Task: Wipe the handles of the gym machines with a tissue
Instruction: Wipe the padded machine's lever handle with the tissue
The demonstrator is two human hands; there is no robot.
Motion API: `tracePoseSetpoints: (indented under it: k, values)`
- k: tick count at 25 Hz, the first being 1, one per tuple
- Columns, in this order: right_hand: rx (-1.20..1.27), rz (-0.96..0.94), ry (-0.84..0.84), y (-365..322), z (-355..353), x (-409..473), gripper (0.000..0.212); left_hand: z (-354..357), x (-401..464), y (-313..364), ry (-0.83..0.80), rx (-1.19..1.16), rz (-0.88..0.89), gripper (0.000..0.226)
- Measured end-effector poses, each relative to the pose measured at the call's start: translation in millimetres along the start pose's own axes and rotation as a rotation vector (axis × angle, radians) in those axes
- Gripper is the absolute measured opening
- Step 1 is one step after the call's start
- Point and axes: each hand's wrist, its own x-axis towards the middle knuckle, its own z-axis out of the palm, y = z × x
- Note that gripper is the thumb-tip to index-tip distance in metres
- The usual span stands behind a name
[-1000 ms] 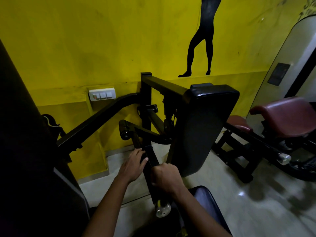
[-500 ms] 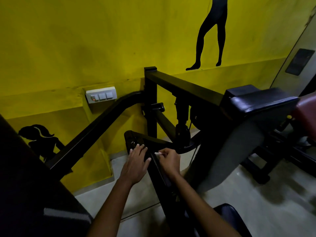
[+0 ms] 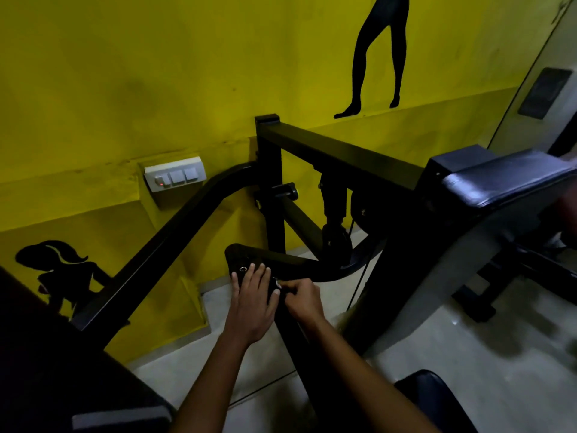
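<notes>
Left hand: left hand (image 3: 251, 300) lies flat, fingers straight and spread, on the black handle (image 3: 246, 265) of the gym machine.
Right hand: right hand (image 3: 302, 300) has fingers curled, pinching a small white tissue (image 3: 277, 283) against the bar just below the handle.
Handle: low, near the yellow wall (image 3: 156, 73), left of the black pad (image 3: 499, 182).
Wall fixture: switch plate (image 3: 175, 176), one red light lit.

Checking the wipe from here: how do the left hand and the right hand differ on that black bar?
The left hand lies flat with fingers straight on the black handle; the right hand is curled, apparently pinching a small white tissue. The left hand reaches farther up the bar than the right hand. Both touch the same bar.
</notes>
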Motion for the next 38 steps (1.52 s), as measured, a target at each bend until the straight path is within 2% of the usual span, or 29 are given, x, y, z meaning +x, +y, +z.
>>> tracePoseSetpoints:
  k: [4, 8, 11, 25, 38]
  values:
    - [-0.036, -0.02, -0.034, 3.4, -10.8, -26.6, 0.033, -4.2, -20.8, 17.4, -0.043, -0.087, -0.008, 0.082]
    - [-0.039, -0.04, -0.06, 18.6, -35.5, -72.9, 0.036, -6.8, -57.0, 54.8, -0.072, -0.294, -0.133, 0.054]
    - [-0.047, -0.053, -0.093, 29.6, -48.2, -103.9, 0.039, -11.2, -82.8, 78.6, -0.041, -0.351, -0.165, 0.052]
    - [-0.085, -0.149, -0.014, 50.0, -101.3, -226.3, 0.035, -33.2, -179.7, 154.5, -0.07, -0.246, -0.2, 0.051]
    - [-0.159, -0.138, -0.001, 55.8, -116.9, -267.9, 0.041, -44.5, -209.5, 179.7, -0.078, -0.233, -0.211, 0.05]
